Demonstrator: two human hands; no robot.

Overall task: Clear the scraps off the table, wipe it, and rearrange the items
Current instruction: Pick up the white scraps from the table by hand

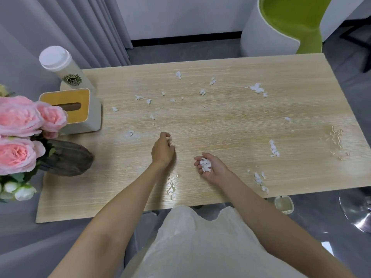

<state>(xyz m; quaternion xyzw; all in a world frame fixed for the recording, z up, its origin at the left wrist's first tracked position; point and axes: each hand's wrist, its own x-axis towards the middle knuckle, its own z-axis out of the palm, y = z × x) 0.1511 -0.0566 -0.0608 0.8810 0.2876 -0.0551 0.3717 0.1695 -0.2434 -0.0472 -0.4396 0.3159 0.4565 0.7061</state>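
Note:
White paper scraps lie scattered over the light wooden table (230, 121); clusters sit at the far right (257, 88), the right middle (274, 149) and the near right edge (260, 180). My left hand (163, 150) rests on the table near its middle, fingers curled on a small white scrap. My right hand (210, 166) is palm up beside it, cupped around a pile of gathered scraps (205, 164). Small spills of liquid show near the front edge (171, 187) and at the right (337, 141).
At the table's left end stand a white lidded paper cup (62, 67), a tissue box with a yellow top (74, 109) and a dark vase (68, 160) of pink flowers (18, 137). A green and white chair (285, 25) stands behind; a small bin (283, 204) sits below the front edge.

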